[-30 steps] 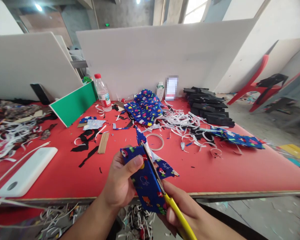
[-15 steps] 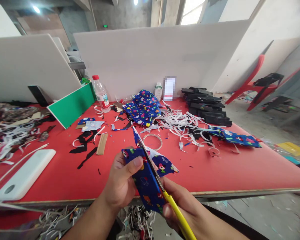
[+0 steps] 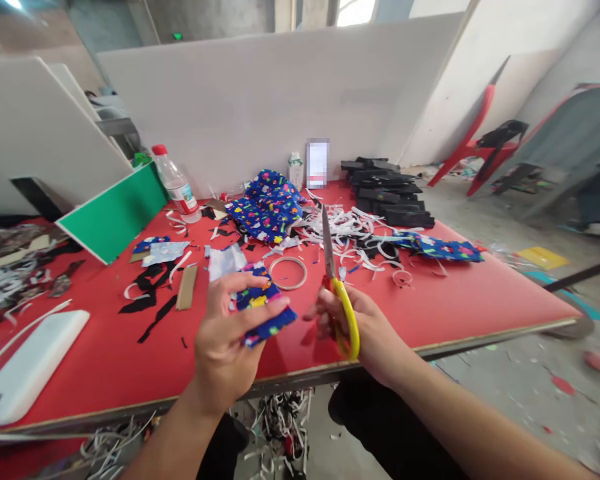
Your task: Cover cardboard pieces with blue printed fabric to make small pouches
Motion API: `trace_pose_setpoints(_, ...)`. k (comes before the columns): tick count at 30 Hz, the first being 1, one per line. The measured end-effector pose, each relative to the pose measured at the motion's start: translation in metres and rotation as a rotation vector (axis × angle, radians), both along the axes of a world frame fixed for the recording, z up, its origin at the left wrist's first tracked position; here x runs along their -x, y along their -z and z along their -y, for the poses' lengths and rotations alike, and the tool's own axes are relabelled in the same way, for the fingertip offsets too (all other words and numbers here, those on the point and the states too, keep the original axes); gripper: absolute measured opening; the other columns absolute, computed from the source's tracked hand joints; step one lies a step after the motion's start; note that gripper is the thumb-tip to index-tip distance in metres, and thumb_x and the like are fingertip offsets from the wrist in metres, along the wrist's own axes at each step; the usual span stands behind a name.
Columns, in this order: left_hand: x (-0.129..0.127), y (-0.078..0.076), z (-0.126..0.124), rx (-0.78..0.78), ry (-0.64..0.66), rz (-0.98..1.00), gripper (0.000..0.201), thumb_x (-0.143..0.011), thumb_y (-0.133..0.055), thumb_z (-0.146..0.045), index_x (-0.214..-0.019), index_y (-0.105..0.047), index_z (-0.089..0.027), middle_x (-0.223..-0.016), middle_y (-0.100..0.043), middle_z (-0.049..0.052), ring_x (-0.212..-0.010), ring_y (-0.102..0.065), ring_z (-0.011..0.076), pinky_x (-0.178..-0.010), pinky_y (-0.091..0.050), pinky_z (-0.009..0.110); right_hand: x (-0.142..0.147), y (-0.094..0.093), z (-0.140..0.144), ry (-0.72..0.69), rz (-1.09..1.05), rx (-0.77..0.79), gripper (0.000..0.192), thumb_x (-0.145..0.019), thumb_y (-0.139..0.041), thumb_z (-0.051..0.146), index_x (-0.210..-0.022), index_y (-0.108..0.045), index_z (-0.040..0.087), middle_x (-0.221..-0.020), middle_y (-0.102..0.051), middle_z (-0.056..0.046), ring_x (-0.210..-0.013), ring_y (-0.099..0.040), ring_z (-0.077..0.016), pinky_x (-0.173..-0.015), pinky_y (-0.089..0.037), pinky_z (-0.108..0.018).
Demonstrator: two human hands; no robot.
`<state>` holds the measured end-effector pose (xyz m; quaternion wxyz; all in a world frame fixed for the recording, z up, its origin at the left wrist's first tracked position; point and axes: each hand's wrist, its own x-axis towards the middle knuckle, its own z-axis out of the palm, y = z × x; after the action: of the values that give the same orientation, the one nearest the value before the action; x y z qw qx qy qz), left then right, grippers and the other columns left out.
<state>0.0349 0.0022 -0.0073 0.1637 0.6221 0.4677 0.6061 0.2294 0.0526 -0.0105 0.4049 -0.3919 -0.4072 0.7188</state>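
Note:
Between the fingers of my left hand is a small piece of blue patterned fabric, held above the table's front part. My right hand grips yellow-handled scissors with the blades together and pointing up, apart from the fabric. A pale scrap shows just beyond my left fingers; whether it joins the held piece I cannot tell. Past my hands lies a ring of tape. Behind it, a larger heap of the same blue patterned fabric rests on the red table.
White strips lie tangled near a stack of black pieces. More blue fabric is at the right. A bottle, a green board and a white power bank occupy the left. A pale partition stands behind.
The scissors have come away from the blue fabric and turned upright, blades now together. My left hand has turned the fabric and moved slightly left. The view has shifted right.

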Motion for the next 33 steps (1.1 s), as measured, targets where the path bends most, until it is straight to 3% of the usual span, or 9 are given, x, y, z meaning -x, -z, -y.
trace_pose_setpoints(3, -0.002, 0.01, 0.003, -0.154, 0.005, -0.368, 0.052, -0.084, -0.078, -0.004, -0.118, -0.082, -0.043, -0.137, -0.069, 0.004, -0.137, -0.05, 0.0315, -0.119, -0.04, 0.049, 0.0, -0.001, 0.005, -0.054, -0.136, 0.011, 0.052, -0.066, -0.098, 0.048, -0.093, -0.064, 0.02, -0.076, -0.069, 0.005, -0.064, -0.065, -0.0088, -0.065, -0.055, -0.023)
trace_pose_setpoints(10, -0.004, 0.03, -0.013, -0.256, -0.017, -0.602, 0.062, -0.093, -0.06, 0.004, -0.142, -0.066, -0.035, -0.154, -0.057, 0.007, -0.152, -0.042, 0.0296, -0.124, -0.038, 0.055, 0.001, 0.008, 0.007, 0.027, -0.177, -0.058, 0.045, -0.06, -0.101, 0.034, -0.092, -0.071, 0.023, -0.081, -0.071, 0.004, -0.072, -0.067, -0.0117, -0.072, -0.057, -0.027)
trace_pose_setpoints(12, -0.007, 0.033, -0.014, -0.214, -0.036, -0.49, 0.065, -0.096, -0.056, 0.002, -0.151, -0.057, -0.033, -0.156, -0.055, 0.008, -0.153, -0.042, 0.0288, -0.127, -0.036, 0.054, 0.0, 0.009, 0.004, 0.077, -0.141, -0.104, 0.043, -0.061, -0.1, 0.035, -0.09, -0.071, 0.023, -0.08, -0.069, 0.005, -0.072, -0.066, -0.0124, -0.072, -0.057, -0.029)
trace_pose_setpoints(15, -0.016, 0.031, -0.015, -0.057, -0.034, 0.016, 0.05, -0.102, -0.056, -0.013, -0.149, -0.058, -0.033, -0.153, -0.058, 0.007, -0.144, -0.054, 0.0262, -0.122, -0.044, 0.046, -0.002, 0.01, 0.002, 0.075, -0.094, -0.124, 0.041, -0.062, -0.099, 0.037, -0.087, -0.07, 0.023, -0.078, -0.067, 0.005, -0.073, -0.067, -0.0127, -0.076, -0.057, -0.03)
trace_pose_setpoints(18, -0.025, 0.02, -0.017, 0.264, 0.121, 0.608, 0.031, -0.099, -0.067, -0.041, -0.125, -0.072, -0.026, -0.126, -0.075, 0.009, -0.118, -0.072, 0.0262, -0.104, -0.058, 0.042, -0.003, 0.013, 0.004, -0.014, -0.038, -0.103, 0.043, -0.061, -0.099, 0.038, -0.088, -0.069, 0.022, -0.082, -0.067, 0.004, -0.072, -0.064, -0.0122, -0.075, -0.055, -0.029)
trace_pose_setpoints(20, -0.029, 0.013, -0.018, 0.4, 0.155, 0.814, 0.031, -0.085, -0.082, -0.048, -0.102, -0.076, -0.023, -0.098, -0.08, 0.006, -0.092, -0.078, 0.0237, -0.088, -0.064, 0.039, -0.004, 0.015, 0.007, -0.083, 0.02, -0.086, 0.045, -0.061, -0.098, 0.039, -0.089, -0.068, 0.021, -0.085, -0.067, 0.003, -0.072, -0.062, -0.0125, -0.073, -0.053, -0.029)
trace_pose_setpoints(24, -0.029, 0.007, -0.015, 0.444, 0.051, 0.927, 0.028, -0.072, -0.093, -0.041, -0.083, -0.076, -0.022, -0.067, -0.074, -0.002, -0.06, -0.072, 0.0165, -0.066, -0.063, 0.031, -0.009, 0.012, 0.011, -0.172, 0.287, -0.175, 0.044, -0.067, -0.093, 0.046, -0.086, -0.062, 0.021, -0.076, -0.06, 0.004, -0.069, -0.055, -0.0139, -0.064, -0.047, -0.029)
trace_pose_setpoints(28, -0.026, 0.011, -0.01, 0.404, 0.03, 0.92, 0.023, -0.076, -0.091, -0.043, -0.083, -0.077, -0.025, -0.061, -0.07, -0.003, -0.058, -0.071, 0.0171, -0.064, -0.061, 0.03, -0.015, 0.007, 0.016, -0.241, 0.539, -0.308, 0.041, -0.079, -0.084, 0.051, -0.086, -0.054, 0.023, -0.076, -0.057, 0.004, -0.066, -0.048, -0.0135, -0.058, -0.041, -0.028)
trace_pose_setpoints(33, -0.022, 0.017, -0.009, 0.271, -0.053, 0.901, 0.024, -0.082, -0.087, -0.043, -0.07, -0.075, -0.026, -0.067, -0.072, -0.004, -0.065, -0.071, 0.0144, -0.066, -0.06, 0.027, -0.013, 0.011, 0.021, -0.221, 0.57, -0.357, 0.041, -0.082, -0.08, 0.054, -0.092, -0.053, 0.024, -0.079, -0.059, 0.003, -0.068, -0.05, -0.0148, -0.06, -0.042, -0.028)
